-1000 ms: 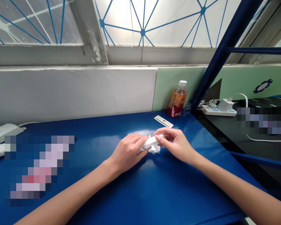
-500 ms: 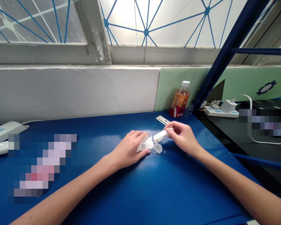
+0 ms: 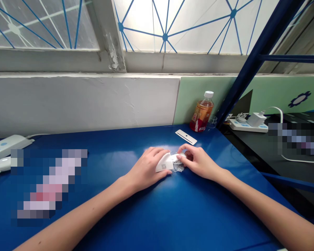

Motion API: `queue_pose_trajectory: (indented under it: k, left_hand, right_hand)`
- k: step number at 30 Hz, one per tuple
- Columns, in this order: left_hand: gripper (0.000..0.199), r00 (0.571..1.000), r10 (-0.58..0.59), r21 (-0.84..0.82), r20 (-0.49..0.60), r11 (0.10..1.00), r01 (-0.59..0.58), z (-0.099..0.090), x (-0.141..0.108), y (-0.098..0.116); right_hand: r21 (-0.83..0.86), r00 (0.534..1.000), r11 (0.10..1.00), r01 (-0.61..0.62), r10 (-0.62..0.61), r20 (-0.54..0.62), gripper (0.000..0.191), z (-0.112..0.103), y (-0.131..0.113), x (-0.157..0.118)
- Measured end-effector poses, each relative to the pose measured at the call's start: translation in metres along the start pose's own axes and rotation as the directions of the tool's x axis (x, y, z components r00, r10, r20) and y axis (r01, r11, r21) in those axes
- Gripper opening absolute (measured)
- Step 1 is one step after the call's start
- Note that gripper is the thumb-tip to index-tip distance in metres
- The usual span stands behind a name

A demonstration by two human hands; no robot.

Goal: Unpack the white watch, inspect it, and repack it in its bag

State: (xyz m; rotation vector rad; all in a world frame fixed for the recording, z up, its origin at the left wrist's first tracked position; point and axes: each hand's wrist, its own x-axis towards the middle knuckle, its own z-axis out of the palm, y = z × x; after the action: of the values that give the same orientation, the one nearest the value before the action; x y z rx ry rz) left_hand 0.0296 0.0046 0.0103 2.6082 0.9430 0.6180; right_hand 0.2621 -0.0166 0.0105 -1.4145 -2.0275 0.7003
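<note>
My left hand (image 3: 150,167) is wrapped round a white packet (image 3: 165,164) with a small printed square on it, resting on the blue table (image 3: 136,216). Between thumb and forefinger, my right hand (image 3: 196,160) pinches a small white piece (image 3: 176,158) at the packet's right end. Just under that piece lies a clear plastic part (image 3: 179,167), partly covered by my right fingers. Behind my right hand a flat white slotted card (image 3: 186,137) lies on the table.
A bottle with a white cap (image 3: 202,112) stands at the back, beside a clear cup (image 3: 211,122). At the far left is a power strip (image 3: 9,144). A blue post (image 3: 247,66) rises at the right, with another power strip (image 3: 247,125) beyond it.
My right hand has moved down and slightly left, bringing the white piece, which was raised at a slant, down flatter against the packet. The slotted card now shows fully.
</note>
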Motion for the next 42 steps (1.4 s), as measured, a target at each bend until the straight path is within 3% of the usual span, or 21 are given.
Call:
queue_pose_trajectory:
  k: [4,8,12,21,28,35,42]
  left_hand:
    - [0.059,0.995,0.031,0.05,0.091,0.998,-0.035,-0.008,0.0,-0.001]
    - [0.065,0.989,0.022,0.124,0.148,0.991,-0.041,-0.018,0.0,-0.009]
    - [0.058,0.99,0.0,0.109,0.142,0.994,-0.015,-0.016,-0.001,-0.015]
    - [0.056,0.996,-0.027,0.067,0.083,0.998,0.021,-0.001,-0.003,-0.011]
    - [0.05,0.999,-0.016,0.07,0.037,0.997,0.013,-0.004,-0.001,-0.006]
    - [0.049,1.0,-0.007,0.067,0.017,0.998,0.006,-0.001,-0.003,-0.006]
    - [0.05,0.999,0.0,0.106,0.046,0.994,-0.005,0.001,-0.003,-0.007]
  right_hand:
    - [-0.235,0.999,0.971,0.039,-0.037,0.013,0.019,-0.002,0.003,-0.001]
    - [-0.297,0.992,0.947,0.123,-0.128,0.005,0.023,-0.011,0.005,0.0]
    - [-0.261,0.977,0.942,0.212,-0.204,0.058,0.021,-0.014,0.005,0.0]
    - [-0.094,0.984,0.98,0.176,-0.175,0.02,0.018,0.001,0.002,-0.001]
    - [-0.096,0.998,0.993,0.065,-0.065,0.004,0.028,-0.01,-0.004,-0.001]
    - [0.093,0.998,0.995,-0.027,0.022,0.051,0.041,-0.003,-0.01,-0.004]
    - [0.118,0.993,0.993,0.015,-0.029,0.117,0.057,0.002,-0.007,-0.007]
